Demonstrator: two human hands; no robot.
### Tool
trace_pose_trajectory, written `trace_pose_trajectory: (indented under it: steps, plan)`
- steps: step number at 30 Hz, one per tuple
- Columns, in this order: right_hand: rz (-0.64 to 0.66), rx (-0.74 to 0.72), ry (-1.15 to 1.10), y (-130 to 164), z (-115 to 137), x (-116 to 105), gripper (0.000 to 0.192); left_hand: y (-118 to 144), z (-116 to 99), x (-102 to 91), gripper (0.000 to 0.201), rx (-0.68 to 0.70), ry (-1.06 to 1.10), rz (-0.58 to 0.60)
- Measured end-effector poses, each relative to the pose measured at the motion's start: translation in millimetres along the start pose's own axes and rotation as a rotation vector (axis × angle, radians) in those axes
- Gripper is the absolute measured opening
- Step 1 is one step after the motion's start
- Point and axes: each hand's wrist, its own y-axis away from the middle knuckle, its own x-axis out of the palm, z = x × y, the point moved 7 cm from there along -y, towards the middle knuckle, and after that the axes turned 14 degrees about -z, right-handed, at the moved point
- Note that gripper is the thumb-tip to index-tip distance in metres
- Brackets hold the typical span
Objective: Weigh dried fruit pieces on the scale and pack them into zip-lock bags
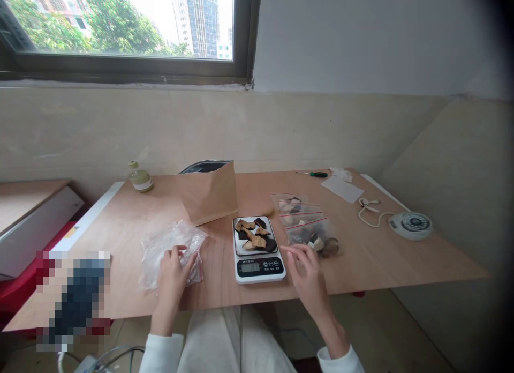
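Two hands are seen in the head view, both low over the near edge of the table [361, 266]. The left hand [173, 268] is laid on a heap of empty clear bags [171, 250], its fingers pinched together on the plastic near the red zip strips, so one bag or several may be caught at once; which, cannot be told. The right hand [307, 268] is held with fingers spread and nothing in it, hovering just right of the scale [257, 250] and close to the nearest of the filled bags [315, 239]. On the scale's tray a small pile of dried slices [255, 235] is heaped, some dark, some tan, with a few lying near the tray's rim; the display is lit but its figure is too small to be read. A brown paper bag [212, 193] stands upright just behind the scale. It is judged that the slices could be knocked off the tray, or the reading disturbed, if the scale were brushed by the right hand or a sleeve, since the hand sits so near it. Thin plastic clings, so two bags might be lifted as one, or the heap dragged toward the table edge. The paper bag could be tipped onto the tray by a careless reach. Farther right, a white cord [371, 212] and a round white device [412, 224] lie well apart from the hands.
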Motion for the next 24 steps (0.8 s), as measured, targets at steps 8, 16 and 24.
trace_pose_trajectory:
  steps: [8, 16, 24]
  plan:
    - [0.164, 0.217, -0.205, 44, 29, 15, 0.023, 5, -32, -41.0, 0.031, 0.002, 0.107, -0.149]
    - [0.292, 0.336, -0.428, 50, 105, 79, 0.029, 61, -113, -54.1, 0.03, 0.18, 0.552, -0.028]
    - [0.428, 0.439, -0.346, 32, 55, 82, 0.034, 60, -103, -68.8, 0.036, -0.113, 0.715, -0.259]
